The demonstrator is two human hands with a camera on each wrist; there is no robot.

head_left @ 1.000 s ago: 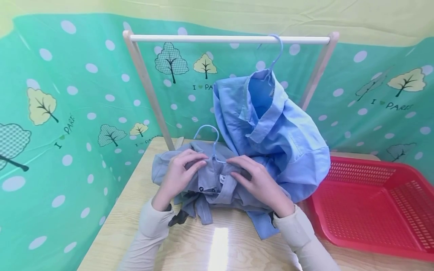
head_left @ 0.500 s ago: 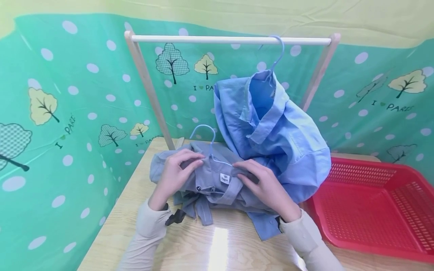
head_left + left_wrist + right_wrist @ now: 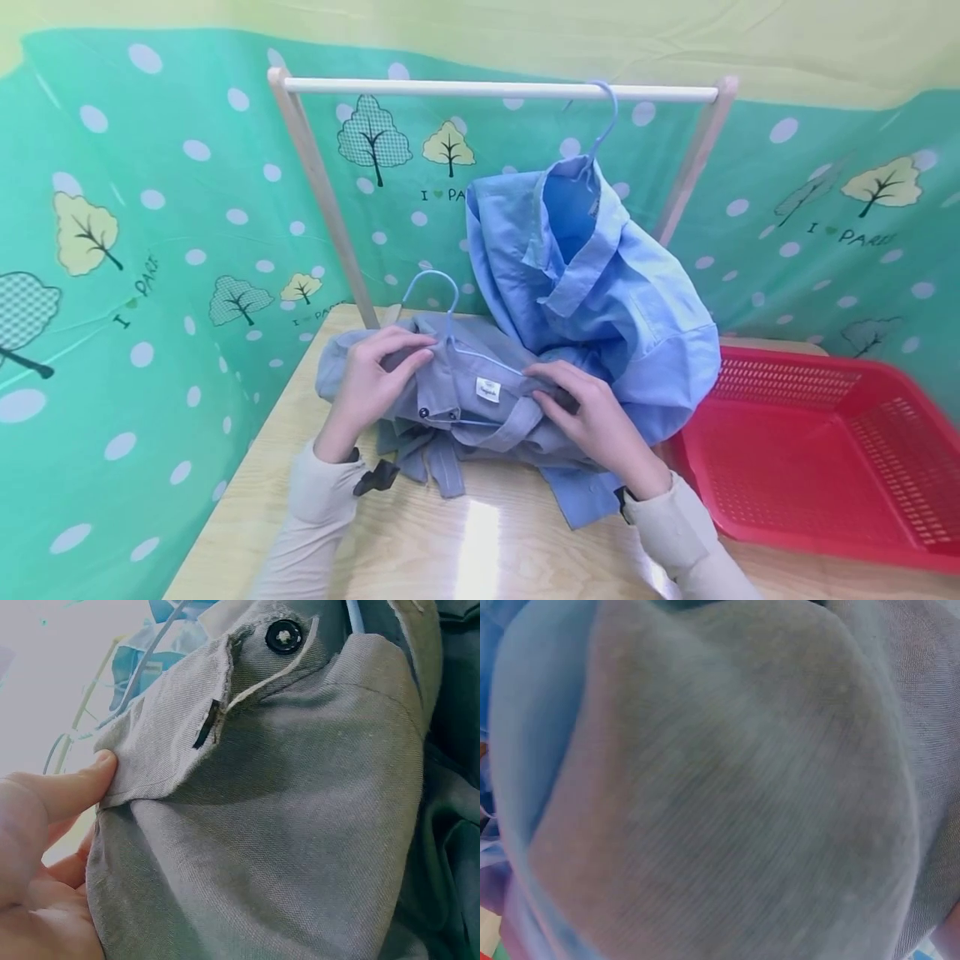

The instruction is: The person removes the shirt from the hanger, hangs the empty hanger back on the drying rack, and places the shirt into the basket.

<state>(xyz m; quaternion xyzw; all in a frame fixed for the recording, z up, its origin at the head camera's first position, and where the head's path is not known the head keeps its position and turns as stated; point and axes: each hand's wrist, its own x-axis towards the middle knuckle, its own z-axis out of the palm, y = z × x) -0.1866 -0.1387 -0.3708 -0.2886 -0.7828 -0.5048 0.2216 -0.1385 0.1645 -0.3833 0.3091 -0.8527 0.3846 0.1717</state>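
Observation:
A grey shirt (image 3: 480,433) lies bunched on the table, its neck spread around a light blue hanger (image 3: 433,273) whose hook points up. My left hand (image 3: 367,387) pinches the left side of the collar between thumb and fingers. In the left wrist view, the thumb presses the grey cloth near a black button (image 3: 284,636). My right hand (image 3: 596,415) pinches the collar's right side, near the hanger's right arm. Between the hands, a white label (image 3: 487,389) shows inside the neck. Grey cloth nearly fills the right wrist view and covers the fingers there.
Behind and to the right, a blue shirt (image 3: 637,292) hangs on another hanger from the white bar (image 3: 450,87) of a wooden rack. A red plastic basket (image 3: 697,467) stands at the right. The light wooden table (image 3: 405,550) extends in front.
My right hand has moved right, widening the collar. The hanger hook and left hand have shifted slightly left. More of the label and the hanger's right arm now shows.

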